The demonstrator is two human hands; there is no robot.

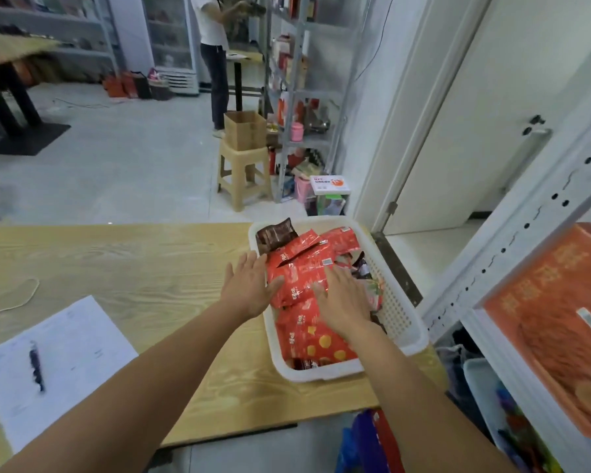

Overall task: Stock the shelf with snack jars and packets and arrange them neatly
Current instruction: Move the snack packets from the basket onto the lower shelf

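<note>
While both hands are reaching into the basket, I am logging the geometry ahead of any pick.

- The left hand is lying open with its fingers straight and close together at the left rim of the white basket. Its thumb is touching the edge of the red packets, and it is gripping nothing.
- The right hand is resting flat on the same pile, palm down and fingers spread. It is also holding nothing.
- The top red packet is sitting between the two hands, just right of the left thumb and just left of the right fingertips. Its long axis is running roughly away from me, along the basket's length.
- A brown packet is lying beyond the left fingertips, at the far corner.
- The basket is standing on the bench.
- The shelf upright is standing well to the right of the right hand, past the basket wall. A blurred orange pack is sitting on the shelf.

Judgement: the right hand is nearer both the pile and the shelf, so I am expecting it to lead the lift, closing across the packet's short side. The packets are looking loose and glossy, so neighbours may be sliding as one comes up.
</note>
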